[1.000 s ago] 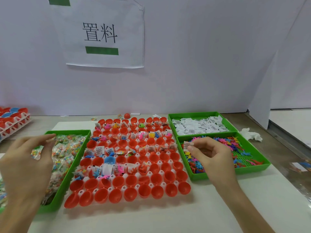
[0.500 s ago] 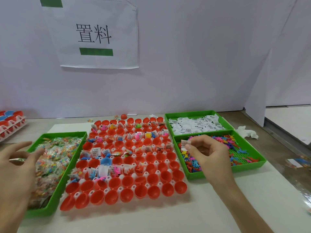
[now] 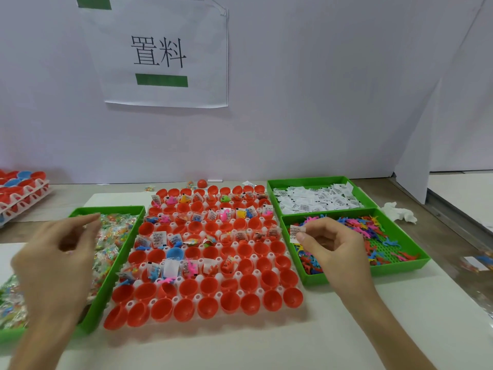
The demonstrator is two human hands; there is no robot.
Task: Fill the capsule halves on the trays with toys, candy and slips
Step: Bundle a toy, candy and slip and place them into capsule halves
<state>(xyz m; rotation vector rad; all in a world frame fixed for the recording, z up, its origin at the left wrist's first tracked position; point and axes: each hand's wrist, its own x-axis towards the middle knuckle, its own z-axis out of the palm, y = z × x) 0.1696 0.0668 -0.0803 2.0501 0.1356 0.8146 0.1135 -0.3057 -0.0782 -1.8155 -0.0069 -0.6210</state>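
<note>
Our right hand (image 3: 328, 247) pinches a white slip (image 3: 295, 232) over the toy tray (image 3: 373, 272) — our left hand (image 3: 56, 257) hovers above the candy tray (image 3: 112, 276), fingers loosely curled, empty.

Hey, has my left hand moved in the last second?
Yes. The left hand shifted right: its fingertips were at the candy tray's left rim and now reach over the candy inside.

open tabletop (image 3: 266, 348) before capsule tray (image 3: 239, 292), candy bin (image 3: 117, 271) left, toy bin (image 3: 373, 271) and slip bin (image 3: 314, 180) right, wall (image 3: 320, 116) behind
</note>
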